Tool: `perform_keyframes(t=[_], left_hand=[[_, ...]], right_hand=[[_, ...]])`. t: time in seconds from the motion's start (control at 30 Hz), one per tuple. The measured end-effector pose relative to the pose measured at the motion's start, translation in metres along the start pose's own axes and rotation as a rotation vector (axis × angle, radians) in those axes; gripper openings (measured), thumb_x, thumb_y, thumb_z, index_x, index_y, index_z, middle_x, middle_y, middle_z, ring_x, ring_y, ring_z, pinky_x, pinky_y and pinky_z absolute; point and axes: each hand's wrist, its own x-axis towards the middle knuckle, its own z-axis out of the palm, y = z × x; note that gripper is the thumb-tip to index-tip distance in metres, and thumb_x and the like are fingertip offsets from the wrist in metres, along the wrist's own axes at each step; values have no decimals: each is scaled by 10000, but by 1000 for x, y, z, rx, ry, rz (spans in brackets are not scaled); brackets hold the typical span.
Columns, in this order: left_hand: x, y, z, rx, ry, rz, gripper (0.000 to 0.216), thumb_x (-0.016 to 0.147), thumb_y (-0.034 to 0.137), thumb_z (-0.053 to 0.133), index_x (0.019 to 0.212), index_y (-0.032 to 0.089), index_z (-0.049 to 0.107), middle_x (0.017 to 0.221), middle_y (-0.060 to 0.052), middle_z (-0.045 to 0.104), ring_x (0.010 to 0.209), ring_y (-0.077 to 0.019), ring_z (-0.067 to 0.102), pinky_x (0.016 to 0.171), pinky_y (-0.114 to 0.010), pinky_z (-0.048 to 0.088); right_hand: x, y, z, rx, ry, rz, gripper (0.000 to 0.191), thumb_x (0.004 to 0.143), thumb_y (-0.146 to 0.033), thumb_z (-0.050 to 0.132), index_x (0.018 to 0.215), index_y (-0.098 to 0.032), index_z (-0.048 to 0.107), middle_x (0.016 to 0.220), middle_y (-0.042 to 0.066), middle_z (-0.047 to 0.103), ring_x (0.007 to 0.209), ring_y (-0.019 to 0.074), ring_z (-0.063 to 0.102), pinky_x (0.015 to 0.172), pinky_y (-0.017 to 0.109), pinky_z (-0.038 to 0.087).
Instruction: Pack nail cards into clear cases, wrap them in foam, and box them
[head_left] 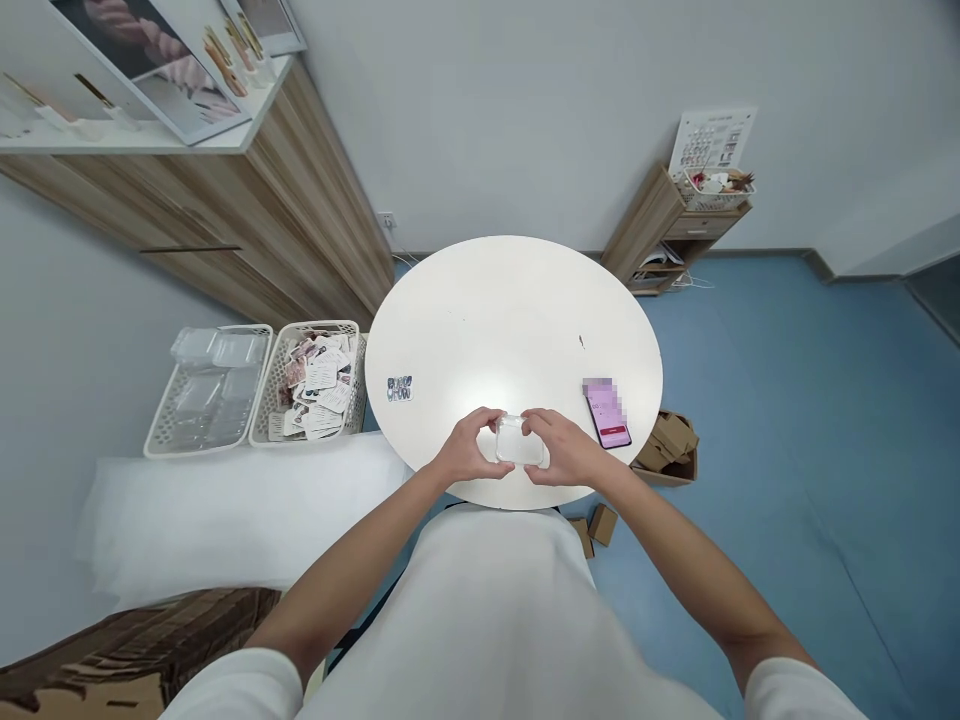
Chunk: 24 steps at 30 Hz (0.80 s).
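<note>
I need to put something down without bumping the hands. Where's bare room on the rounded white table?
Widest: the far side of the rounded white table, beyond the flat blue patterned set and small dark item. Crowded: the near edge, where left hand and right hand hold a clear plastic box; rightward lies a pink-screened phone.

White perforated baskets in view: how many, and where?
3. Left of the table: one basket with clear plastic containers, another basket with cards beside it. Third basket: on the small cabinet, back right.
</note>
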Motion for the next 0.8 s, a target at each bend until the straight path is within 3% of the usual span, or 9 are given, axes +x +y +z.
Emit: perform_keyframes(t=[0.17,0.37,0.8], left_hand=[[-5,-4,1,-115,-42,-3,951,484,364,759,1297,225,285,1208,-100,447,941,-198,526,876,-387,413],[-3,-1,2,-79,-21,-19,718,506,334,752,1149,200,461,1026,-53,559,897,-184,535,828,-349,446],[0,2,20,-378,24,-122,734,478,247,774,1148,187,482,1039,-79,561,913,-198,553,790,-343,485]], right_hand=[[0,-6,1,-47,35,-18,407,586,-252,644,955,-213,475,1121,100,493,1010,257,468,764,385,439],[0,0,3,-82,16,-69,399,593,-284,646,949,-213,480,1118,101,503,990,259,479,757,385,438],[0,26,-2,8,11,-183,432,609,-347,641,988,-216,481,1154,122,501,1028,272,478,787,417,436]])
